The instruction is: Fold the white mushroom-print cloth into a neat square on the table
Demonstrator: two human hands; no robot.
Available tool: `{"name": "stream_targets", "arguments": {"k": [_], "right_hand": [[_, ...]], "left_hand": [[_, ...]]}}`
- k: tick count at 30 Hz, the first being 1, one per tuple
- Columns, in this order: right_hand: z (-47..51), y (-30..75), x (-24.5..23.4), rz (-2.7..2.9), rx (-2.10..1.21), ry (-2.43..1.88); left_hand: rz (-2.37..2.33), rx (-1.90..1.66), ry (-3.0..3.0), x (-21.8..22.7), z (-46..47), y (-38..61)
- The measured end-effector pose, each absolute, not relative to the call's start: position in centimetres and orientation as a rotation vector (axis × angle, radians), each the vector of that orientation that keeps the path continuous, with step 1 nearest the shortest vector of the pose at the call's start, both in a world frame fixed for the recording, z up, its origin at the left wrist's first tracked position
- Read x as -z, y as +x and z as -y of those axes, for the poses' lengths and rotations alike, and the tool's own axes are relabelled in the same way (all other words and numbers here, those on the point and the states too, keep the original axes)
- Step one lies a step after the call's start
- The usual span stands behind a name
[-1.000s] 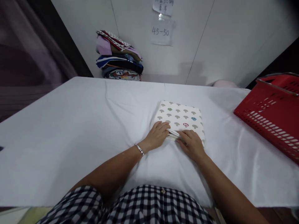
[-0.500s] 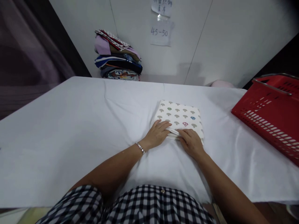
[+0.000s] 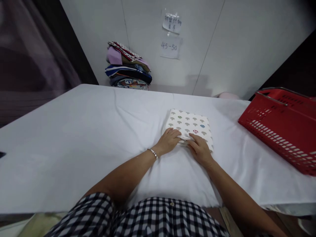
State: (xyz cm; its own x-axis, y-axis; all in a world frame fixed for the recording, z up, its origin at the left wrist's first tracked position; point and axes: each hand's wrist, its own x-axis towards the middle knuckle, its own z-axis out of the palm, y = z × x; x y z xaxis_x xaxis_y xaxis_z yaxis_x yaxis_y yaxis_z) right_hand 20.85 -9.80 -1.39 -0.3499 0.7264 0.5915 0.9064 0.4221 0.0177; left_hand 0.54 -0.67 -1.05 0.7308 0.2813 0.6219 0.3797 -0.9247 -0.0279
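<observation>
A white tablecloth, folded into a thick square, lies on the white-covered table in front of me. Grey mushrooms are printed on it, with single green, blue and red ones among them. My left hand grips its near left edge, fingers on top and a silver bracelet at the wrist. At the near edge, right of the middle, my right hand pinches the folded layers between thumb and fingers. The layers bunch a little between both hands. My palms hide parts of the near corners.
A red plastic basket with a metal handle stands at the table's right. Behind the far edge a stack of folded fabrics rests against the wall. Paper signs hang there. White cloth with creases covers the table.
The view has tilted up and shifted slightly, so more of the wall signs and basket shows. Both hands stay at the tablecloth's near edge; the right fingers have shifted slightly along it.
</observation>
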Motion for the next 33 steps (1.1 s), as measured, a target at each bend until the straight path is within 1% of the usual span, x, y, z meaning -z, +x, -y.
{"name": "stream_targets", "arguments": {"k": [6, 12, 20, 25, 28, 33], "right_hand": [[9.7, 19.5, 0.9, 2.158, 0.571, -1.557], [9.6, 19.1, 1.0, 2.157, 0.535, -1.44], [9.4, 19.4, 1.3, 2.172, 0.488, -1.396], [9.5, 19.5, 1.3, 2.166, 0.479, -1.401], [9.5, 19.5, 1.4, 2.175, 0.487, -1.413], [9.4, 19.4, 1.5, 2.181, 0.485, -1.326]], "left_hand": [[0.522, 0.955, -2.781, 0.7, 0.7, 0.5], [0.509, 0.989, -2.789, 0.7, 0.8, 0.4], [0.584, 1.0, -2.863, 1.2, 0.6, 0.4], [0.567, 0.932, -2.922, 0.9, 0.7, 0.3], [0.573, 0.952, -2.938, 0.7, 0.7, 0.2], [0.611, 0.863, -3.006, 0.6, 0.5, 0.0]]}}
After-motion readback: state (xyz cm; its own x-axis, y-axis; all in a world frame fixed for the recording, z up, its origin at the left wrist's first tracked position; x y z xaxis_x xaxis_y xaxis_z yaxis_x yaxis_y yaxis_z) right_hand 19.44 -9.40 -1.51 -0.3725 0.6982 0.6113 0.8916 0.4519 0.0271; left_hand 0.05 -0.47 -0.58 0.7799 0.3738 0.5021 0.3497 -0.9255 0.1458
